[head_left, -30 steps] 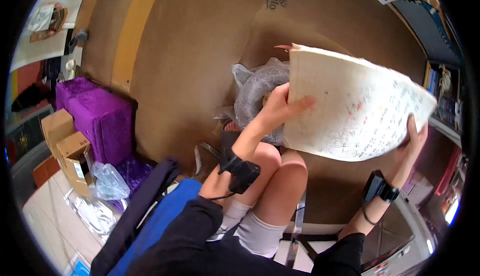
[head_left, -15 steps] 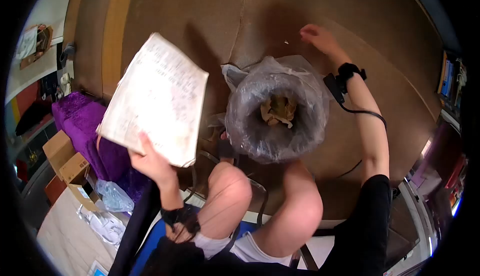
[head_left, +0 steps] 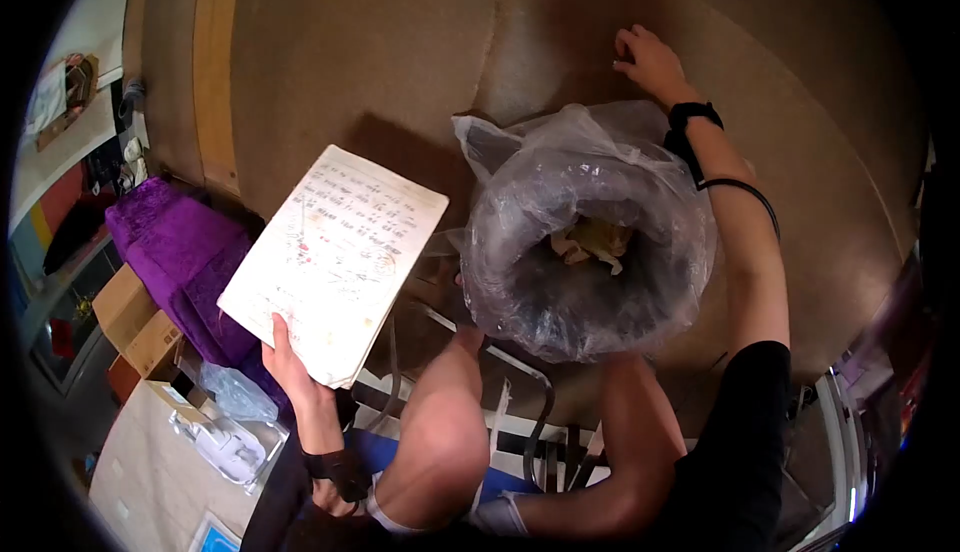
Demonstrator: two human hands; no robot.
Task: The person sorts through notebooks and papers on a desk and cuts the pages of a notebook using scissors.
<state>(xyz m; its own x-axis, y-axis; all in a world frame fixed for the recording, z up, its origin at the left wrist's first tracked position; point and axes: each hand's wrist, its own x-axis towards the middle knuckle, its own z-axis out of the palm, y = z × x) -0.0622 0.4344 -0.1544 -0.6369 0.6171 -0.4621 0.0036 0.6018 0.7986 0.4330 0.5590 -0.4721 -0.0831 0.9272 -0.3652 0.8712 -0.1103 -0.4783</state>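
My left hand (head_left: 296, 372) grips the lower left edge of a worn notebook (head_left: 345, 257), thumb on top of the page. Handwritten lines and some red marks cover that page. To its right stands a round bin (head_left: 500, 282) lined with a clear plastic bag, with crumpled brownish paper (head_left: 592, 242) inside. Beyond the bin's far right side, my right hand (head_left: 655, 65) is over the brown board, its fingers curled in toward the thumb. A tiny pale spot shows at the fingertips; I cannot tell what it is.
The brown board (head_left: 370, 42) spreads behind the bin. A purple cloth-covered thing (head_left: 175, 252) stands at left, near an opened cardboard box (head_left: 135, 322), a clear plastic bag (head_left: 240, 392) and a white plastic object (head_left: 225, 447). A black cable hangs from my right wrist strap (head_left: 695, 117).
The notebook has come lower and slightly right in view, its writing now sharper. My right hand's fingers have curled more. A small white scrap on the board is no longer visible.
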